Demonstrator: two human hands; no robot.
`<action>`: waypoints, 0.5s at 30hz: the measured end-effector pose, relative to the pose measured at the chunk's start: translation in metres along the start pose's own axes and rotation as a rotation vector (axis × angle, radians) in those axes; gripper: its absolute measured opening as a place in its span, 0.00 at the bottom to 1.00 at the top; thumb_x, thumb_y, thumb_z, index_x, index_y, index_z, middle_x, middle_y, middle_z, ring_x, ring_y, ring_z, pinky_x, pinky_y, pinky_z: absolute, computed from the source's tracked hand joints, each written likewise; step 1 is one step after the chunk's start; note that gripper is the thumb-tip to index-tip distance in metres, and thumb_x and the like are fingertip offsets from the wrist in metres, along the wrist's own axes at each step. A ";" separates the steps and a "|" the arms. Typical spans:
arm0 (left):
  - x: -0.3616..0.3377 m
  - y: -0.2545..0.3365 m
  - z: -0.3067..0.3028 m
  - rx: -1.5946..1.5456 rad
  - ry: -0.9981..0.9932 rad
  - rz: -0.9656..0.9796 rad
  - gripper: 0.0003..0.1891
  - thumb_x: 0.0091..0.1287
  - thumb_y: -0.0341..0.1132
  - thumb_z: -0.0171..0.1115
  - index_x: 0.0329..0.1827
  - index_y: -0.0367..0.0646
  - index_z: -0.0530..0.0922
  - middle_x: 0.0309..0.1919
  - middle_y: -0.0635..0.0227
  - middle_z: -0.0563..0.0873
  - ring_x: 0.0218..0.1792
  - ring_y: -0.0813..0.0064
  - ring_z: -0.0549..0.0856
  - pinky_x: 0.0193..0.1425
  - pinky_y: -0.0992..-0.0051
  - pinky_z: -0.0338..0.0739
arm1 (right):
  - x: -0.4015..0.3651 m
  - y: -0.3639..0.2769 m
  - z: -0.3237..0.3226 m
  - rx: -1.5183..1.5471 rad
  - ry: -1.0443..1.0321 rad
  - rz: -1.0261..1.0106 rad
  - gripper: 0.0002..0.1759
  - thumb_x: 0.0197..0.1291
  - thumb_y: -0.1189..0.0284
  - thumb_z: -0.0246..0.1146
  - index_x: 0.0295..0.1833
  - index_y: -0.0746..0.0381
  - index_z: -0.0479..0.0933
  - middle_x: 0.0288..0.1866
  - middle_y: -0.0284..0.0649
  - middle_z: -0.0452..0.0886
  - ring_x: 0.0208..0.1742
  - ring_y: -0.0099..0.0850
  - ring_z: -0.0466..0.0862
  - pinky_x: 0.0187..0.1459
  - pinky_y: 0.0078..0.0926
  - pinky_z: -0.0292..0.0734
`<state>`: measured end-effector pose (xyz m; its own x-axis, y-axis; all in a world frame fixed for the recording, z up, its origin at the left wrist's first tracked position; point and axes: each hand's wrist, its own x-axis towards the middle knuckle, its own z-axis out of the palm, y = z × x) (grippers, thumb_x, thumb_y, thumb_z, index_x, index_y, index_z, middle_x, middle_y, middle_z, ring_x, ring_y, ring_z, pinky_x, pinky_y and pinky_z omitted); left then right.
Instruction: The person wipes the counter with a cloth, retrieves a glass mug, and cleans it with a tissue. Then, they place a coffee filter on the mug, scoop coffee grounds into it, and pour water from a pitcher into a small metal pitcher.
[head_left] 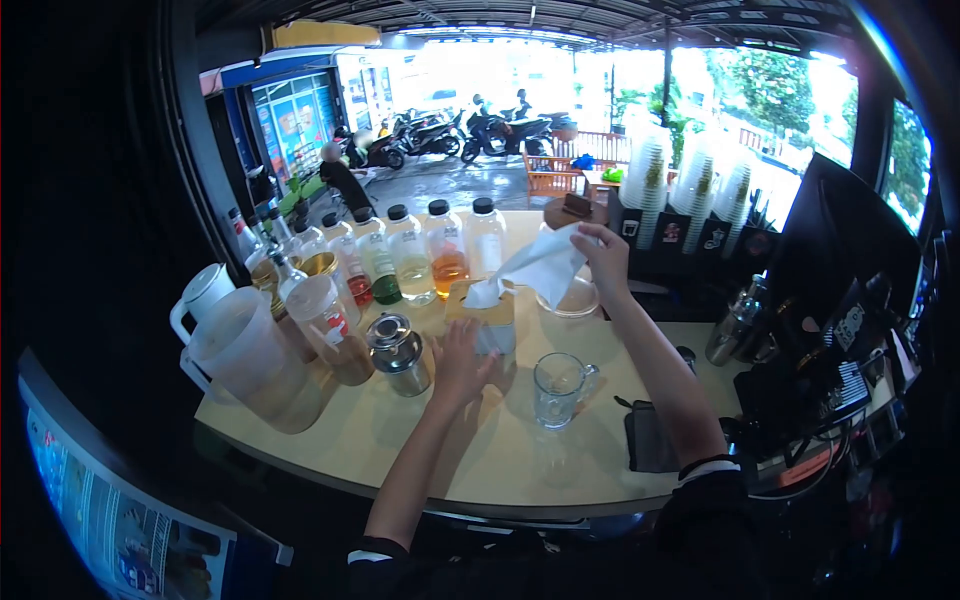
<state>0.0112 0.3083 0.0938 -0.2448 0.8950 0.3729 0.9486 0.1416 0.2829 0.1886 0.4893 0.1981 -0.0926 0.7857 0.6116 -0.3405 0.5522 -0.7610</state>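
Observation:
A white tissue [545, 268] stretches from the top of a tissue box [494, 334] up to my right hand [606, 255], which pinches its upper corner. My left hand [463, 365] rests against the near left side of the box, fingers spread. In front of the box, to the right, stands a clear glass mug [560, 392] with its handle to the right. A metal canister [400, 356] stands just left of my left hand. Behind the tissue is a round clear dish or lid [570, 300], partly hidden.
Bottles with black caps [438, 250] line the counter's back. A large plastic pitcher [255, 355] and tall cup [328, 325] stand left. Right are a dark pouch [650, 437], a metal shaker [735, 325] and stacked cups [695, 185]. A person [345, 183] sits outside.

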 end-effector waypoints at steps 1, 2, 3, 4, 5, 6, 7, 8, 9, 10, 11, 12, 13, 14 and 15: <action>0.006 0.004 -0.006 -0.153 0.119 0.074 0.37 0.59 0.47 0.61 0.69 0.44 0.57 0.66 0.57 0.60 0.68 0.56 0.58 0.69 0.44 0.47 | -0.005 0.001 -0.013 0.019 -0.026 0.140 0.12 0.51 0.76 0.67 0.41 0.69 0.79 0.31 0.38 0.81 0.27 0.22 0.79 0.25 0.15 0.72; 0.014 0.010 -0.010 -0.308 0.236 0.145 0.37 0.58 0.47 0.62 0.68 0.42 0.58 0.64 0.56 0.63 0.66 0.54 0.62 0.69 0.48 0.50 | -0.008 0.002 -0.023 0.038 -0.051 0.279 0.11 0.51 0.77 0.67 0.40 0.69 0.79 0.31 0.38 0.81 0.27 0.22 0.79 0.24 0.15 0.72; 0.022 0.023 -0.016 -0.318 0.229 0.154 0.37 0.58 0.47 0.62 0.68 0.42 0.58 0.64 0.56 0.63 0.66 0.54 0.62 0.69 0.48 0.50 | -0.011 0.009 -0.032 0.146 -0.078 0.393 0.10 0.52 0.77 0.66 0.40 0.69 0.78 0.29 0.36 0.80 0.25 0.21 0.77 0.24 0.15 0.70; 0.031 0.040 -0.024 -0.525 0.236 0.208 0.37 0.58 0.47 0.63 0.67 0.41 0.59 0.64 0.55 0.64 0.65 0.53 0.63 0.68 0.51 0.53 | -0.014 0.007 -0.038 0.137 -0.068 0.395 0.10 0.52 0.77 0.66 0.40 0.69 0.78 0.29 0.36 0.80 0.25 0.21 0.77 0.24 0.15 0.70; 0.039 0.054 -0.028 -0.730 0.240 0.257 0.37 0.57 0.47 0.64 0.66 0.39 0.60 0.63 0.54 0.65 0.64 0.53 0.65 0.68 0.54 0.56 | -0.017 0.007 -0.041 0.151 -0.123 0.470 0.11 0.52 0.77 0.67 0.41 0.69 0.78 0.29 0.36 0.79 0.24 0.20 0.76 0.24 0.15 0.69; 0.047 0.063 -0.027 -0.736 0.233 0.260 0.37 0.57 0.47 0.64 0.66 0.39 0.60 0.63 0.54 0.65 0.64 0.53 0.65 0.68 0.54 0.56 | -0.020 0.003 -0.041 0.167 -0.179 0.543 0.11 0.52 0.76 0.67 0.41 0.69 0.78 0.28 0.35 0.79 0.24 0.20 0.75 0.24 0.15 0.69; 0.054 0.071 -0.027 -0.602 0.185 0.226 0.38 0.56 0.46 0.66 0.65 0.37 0.60 0.64 0.52 0.65 0.65 0.55 0.65 0.67 0.58 0.58 | -0.022 -0.001 -0.043 0.187 -0.226 0.557 0.10 0.53 0.76 0.67 0.40 0.68 0.79 0.27 0.34 0.78 0.22 0.18 0.73 0.24 0.14 0.69; 0.060 0.078 -0.027 -0.466 0.141 0.195 0.39 0.56 0.45 0.68 0.65 0.34 0.60 0.65 0.50 0.64 0.66 0.56 0.65 0.67 0.62 0.60 | -0.023 -0.005 -0.045 0.185 -0.219 0.553 0.10 0.53 0.76 0.67 0.40 0.68 0.79 0.27 0.34 0.78 0.22 0.18 0.73 0.24 0.14 0.69; 0.067 0.083 -0.023 -0.418 0.311 0.241 0.32 0.56 0.47 0.67 0.58 0.37 0.69 0.55 0.52 0.75 0.58 0.59 0.73 0.62 0.61 0.65 | -0.024 -0.011 -0.047 0.160 -0.260 0.582 0.10 0.53 0.76 0.67 0.40 0.68 0.79 0.27 0.33 0.78 0.21 0.18 0.73 0.23 0.14 0.68; 0.074 0.081 -0.021 -0.422 0.307 0.250 0.32 0.56 0.47 0.67 0.58 0.37 0.69 0.55 0.52 0.75 0.58 0.59 0.73 0.62 0.61 0.65 | -0.024 -0.016 -0.050 0.135 -0.301 0.614 0.10 0.53 0.76 0.67 0.40 0.69 0.79 0.27 0.32 0.78 0.20 0.17 0.73 0.23 0.13 0.68; 0.083 0.074 -0.022 -0.489 0.127 0.282 0.27 0.56 0.46 0.67 0.53 0.37 0.73 0.49 0.54 0.79 0.54 0.61 0.76 0.60 0.63 0.68 | -0.023 -0.022 -0.055 0.143 -0.359 0.616 0.10 0.53 0.76 0.67 0.40 0.69 0.79 0.26 0.31 0.78 0.18 0.16 0.72 0.22 0.12 0.68; 0.088 0.074 -0.025 -0.553 -0.056 0.311 0.23 0.56 0.46 0.67 0.49 0.38 0.77 0.44 0.56 0.82 0.50 0.64 0.80 0.58 0.66 0.70 | -0.023 -0.028 -0.060 0.142 -0.349 0.616 0.10 0.53 0.76 0.67 0.40 0.69 0.79 0.26 0.31 0.78 0.18 0.16 0.72 0.22 0.12 0.68; 0.088 0.078 -0.026 -0.633 -0.077 0.304 0.16 0.59 0.44 0.64 0.40 0.39 0.81 0.36 0.61 0.85 0.44 0.71 0.82 0.52 0.69 0.74 | -0.022 -0.035 -0.064 0.085 -0.343 0.590 0.09 0.53 0.75 0.67 0.39 0.68 0.79 0.26 0.31 0.78 0.18 0.15 0.72 0.22 0.11 0.67; 0.092 0.079 -0.022 -0.634 -0.084 0.306 0.16 0.59 0.44 0.64 0.40 0.39 0.81 0.36 0.61 0.85 0.44 0.71 0.82 0.52 0.69 0.74 | -0.020 -0.038 -0.067 0.029 -0.338 0.565 0.08 0.53 0.75 0.67 0.38 0.67 0.80 0.26 0.31 0.78 0.17 0.15 0.71 0.21 0.10 0.67; 0.097 0.078 -0.018 -0.758 -0.144 0.287 0.15 0.61 0.42 0.62 0.40 0.39 0.80 0.36 0.62 0.85 0.44 0.73 0.82 0.50 0.71 0.75 | -0.017 -0.038 -0.072 0.028 -0.366 0.578 0.17 0.52 0.71 0.68 0.46 0.66 0.76 0.31 0.32 0.79 0.22 0.16 0.74 0.25 0.13 0.69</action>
<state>0.0580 0.3989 0.1677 0.0636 0.9058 0.4189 0.5653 -0.3786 0.7328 0.2708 0.4751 0.2012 -0.5755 0.8046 0.1460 -0.1643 0.0612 -0.9845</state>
